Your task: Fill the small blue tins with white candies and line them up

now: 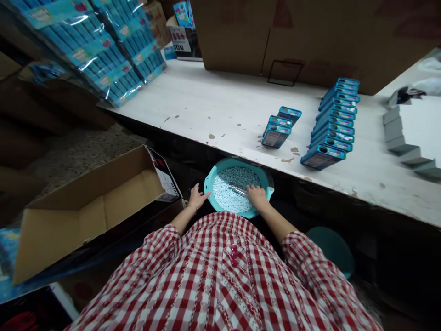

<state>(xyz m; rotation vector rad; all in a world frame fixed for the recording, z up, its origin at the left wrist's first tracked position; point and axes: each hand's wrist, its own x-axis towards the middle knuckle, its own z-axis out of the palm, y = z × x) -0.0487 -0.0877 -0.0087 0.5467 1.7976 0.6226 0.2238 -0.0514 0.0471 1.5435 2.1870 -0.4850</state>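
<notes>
A turquoise basin point(207, 184) of small white pellets point(227, 195) sits close against my body, under the table's front edge. My right hand point(257, 196) is inside it, closed around a slim, shiny metal utensil point(238, 190) that lies over the pellets. The utensil's exact kind is not clear. At the basin's left side is my left hand point(197, 197), fingers apart, with the thumb at or very near the rim. It holds nothing that I can see. The far part of the pellets lies in shadow.
The white table point(206, 105) carries a row of blue boxes point(332, 124), a few more blue boxes point(277, 128), and white folded card point(413, 133). Wrapped blue packs point(89, 46) stand at left. A large carton point(310, 41) stands behind; an open carton point(93, 214) is left of me.
</notes>
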